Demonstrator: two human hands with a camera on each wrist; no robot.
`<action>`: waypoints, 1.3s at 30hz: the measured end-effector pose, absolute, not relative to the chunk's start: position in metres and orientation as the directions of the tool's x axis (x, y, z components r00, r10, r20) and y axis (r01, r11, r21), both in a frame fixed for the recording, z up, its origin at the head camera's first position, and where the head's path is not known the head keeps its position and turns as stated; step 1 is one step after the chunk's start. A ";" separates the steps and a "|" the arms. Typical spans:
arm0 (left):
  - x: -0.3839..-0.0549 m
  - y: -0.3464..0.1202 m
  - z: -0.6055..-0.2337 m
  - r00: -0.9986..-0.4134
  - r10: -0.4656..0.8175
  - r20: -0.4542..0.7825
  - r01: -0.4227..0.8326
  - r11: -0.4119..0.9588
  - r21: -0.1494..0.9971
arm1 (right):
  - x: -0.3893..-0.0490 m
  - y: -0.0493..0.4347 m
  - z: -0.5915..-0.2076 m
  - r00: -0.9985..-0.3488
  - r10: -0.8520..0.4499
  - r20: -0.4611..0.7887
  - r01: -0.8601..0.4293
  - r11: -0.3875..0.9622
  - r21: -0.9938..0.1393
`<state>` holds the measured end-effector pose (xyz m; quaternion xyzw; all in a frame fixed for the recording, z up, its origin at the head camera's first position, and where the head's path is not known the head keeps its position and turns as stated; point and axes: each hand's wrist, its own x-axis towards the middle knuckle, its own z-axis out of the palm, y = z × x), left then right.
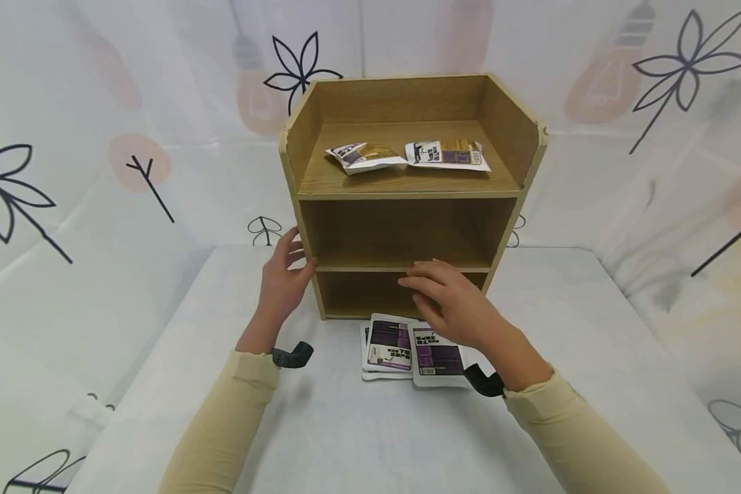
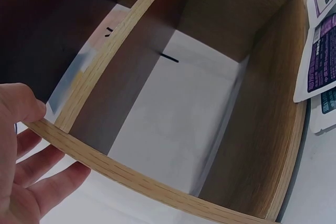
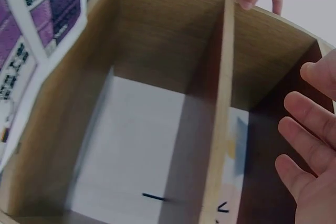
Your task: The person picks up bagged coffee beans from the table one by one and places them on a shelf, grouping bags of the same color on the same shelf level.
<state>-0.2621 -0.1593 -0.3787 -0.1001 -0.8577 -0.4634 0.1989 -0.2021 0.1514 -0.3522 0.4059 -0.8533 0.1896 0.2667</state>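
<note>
Shelf (image 1: 407,195), side edge gripped by your left hand (image 1: 283,281).
Your right hand (image 1: 453,305) hovers before it, fingers loosely extended; packs (image 1: 389,343) lie below that hand, two more packs (image 1: 448,155) above both hands.

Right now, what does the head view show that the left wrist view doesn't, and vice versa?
Head view only: two packets on the top level of the wooden shelf, and the right hand. Left wrist view only: a white background with dark marks, seen through the shelf. Both: the left hand gripping the shelf's side, and flat packets on the table.
</note>
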 end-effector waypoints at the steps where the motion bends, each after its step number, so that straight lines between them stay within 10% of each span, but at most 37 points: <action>1: -0.262 -0.159 -0.379 -0.900 -0.013 0.435 0.356 0.552 0.754 | -0.201 0.152 -0.354 -0.539 -0.593 0.598 -0.787 0.607 -0.108; 23: -0.261 -0.159 -0.380 -0.892 -0.016 0.451 0.371 0.542 0.754 | -0.183 0.167 -0.403 -0.808 -0.544 0.226 -0.586 0.782 -0.213; 39: -0.261 -0.159 -0.381 -0.896 -0.016 0.444 0.364 0.547 0.754 | -0.173 0.176 -0.436 -0.844 -0.536 0.008 -0.525 0.824 -0.214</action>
